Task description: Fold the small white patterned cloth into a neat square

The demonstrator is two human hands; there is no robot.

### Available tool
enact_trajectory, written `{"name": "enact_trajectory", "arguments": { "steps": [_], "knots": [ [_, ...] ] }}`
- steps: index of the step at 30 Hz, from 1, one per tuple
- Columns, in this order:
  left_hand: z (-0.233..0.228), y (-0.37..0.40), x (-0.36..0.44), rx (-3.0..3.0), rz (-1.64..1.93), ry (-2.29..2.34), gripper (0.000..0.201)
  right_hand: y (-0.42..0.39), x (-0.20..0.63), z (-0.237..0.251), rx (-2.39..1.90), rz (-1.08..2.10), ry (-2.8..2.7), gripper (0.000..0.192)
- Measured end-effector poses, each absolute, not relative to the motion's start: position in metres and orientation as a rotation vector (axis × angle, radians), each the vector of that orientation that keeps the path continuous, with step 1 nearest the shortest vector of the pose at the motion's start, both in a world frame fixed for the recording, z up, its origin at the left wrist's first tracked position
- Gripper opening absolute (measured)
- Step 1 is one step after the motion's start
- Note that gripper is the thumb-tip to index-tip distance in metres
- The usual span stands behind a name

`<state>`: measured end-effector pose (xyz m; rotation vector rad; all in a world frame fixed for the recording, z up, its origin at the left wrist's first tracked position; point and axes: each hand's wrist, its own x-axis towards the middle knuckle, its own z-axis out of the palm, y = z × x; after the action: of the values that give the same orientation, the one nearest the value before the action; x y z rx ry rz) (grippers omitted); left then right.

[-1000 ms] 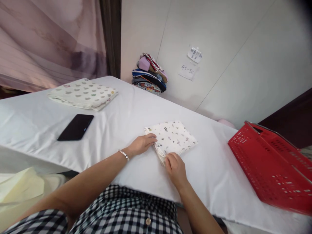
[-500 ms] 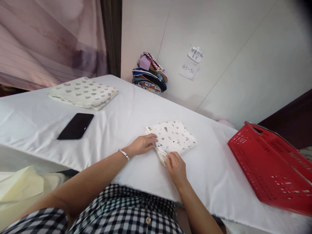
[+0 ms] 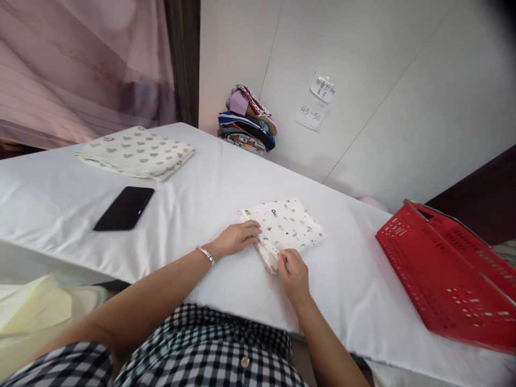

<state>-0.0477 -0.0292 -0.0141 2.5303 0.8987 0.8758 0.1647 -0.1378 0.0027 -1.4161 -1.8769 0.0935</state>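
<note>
Folded cloth (image 3: 288, 226) is laid flat on the white-covered desk (image 3: 193, 215), near its front edge, well left of the red basket (image 3: 447, 269). It is already folded down to a small, squarish stack of several layers; judging from that, most of the folding looks done, and only the near corner and left edge seem left to be squared up. The cloth is pale cream, printed with small scattered motifs in grey, green and red. Its top is smooth, its far edges are neat, and the layered edges on the near left side are slightly uneven.

The left hand (image 3: 237, 239) is rested on the left edge of the folded cloth, fingers stretched flat and pressed down, nothing gripped. A bracelet (image 3: 205, 255) is worn on that wrist. The right hand (image 3: 294, 271) is set at the near corner of the folded cloth, with fingertips pinched on the layered edge there; the exact grip is partly hidden by the knuckles.

A black phone (image 3: 124, 208) is seen well left of the folded cloth, face up on the desk. A second, larger folded cloth (image 3: 135, 153) with a grey-green print is placed further left and back, beyond the phone. A pile of coloured fabrics (image 3: 248, 121) is stacked against the wall behind the folded cloth, with paper notes (image 3: 316, 105) stuck on the wall just right of that pile.
</note>
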Motion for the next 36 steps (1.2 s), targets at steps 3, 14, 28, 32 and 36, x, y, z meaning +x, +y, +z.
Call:
{"name": "enact_trajectory", "arguments": {
  "steps": [3, 14, 28, 32, 36],
  "knots": [
    [-0.016, -0.028, -0.045, 2.578, 0.896, 0.948, 0.028, -0.14, 0.162, 0.001, -1.411, 0.016, -1.998, 0.02],
    [-0.02, -0.029, -0.043, 2.666, 0.969, 1.03, 0.028, -0.146, 0.158, 0.003, -1.351, -0.173, -2.315, 0.018],
    [-0.024, -0.021, -0.047, 2.574, 0.933, 1.08, 0.03, -0.145, 0.166, 0.004, -1.349, -0.12, -2.326, 0.023],
    [-0.026, -0.017, -0.049, 2.528, 0.942, 1.11, 0.03, -0.143, 0.169, 0.002, -1.327, -0.113, -2.212, 0.026],
    [-0.026, -0.015, -0.049, 2.51, 0.925, 1.15, 0.03, -0.144, 0.171, -0.003, -1.339, -0.077, -2.109, 0.028]
  ]
}}
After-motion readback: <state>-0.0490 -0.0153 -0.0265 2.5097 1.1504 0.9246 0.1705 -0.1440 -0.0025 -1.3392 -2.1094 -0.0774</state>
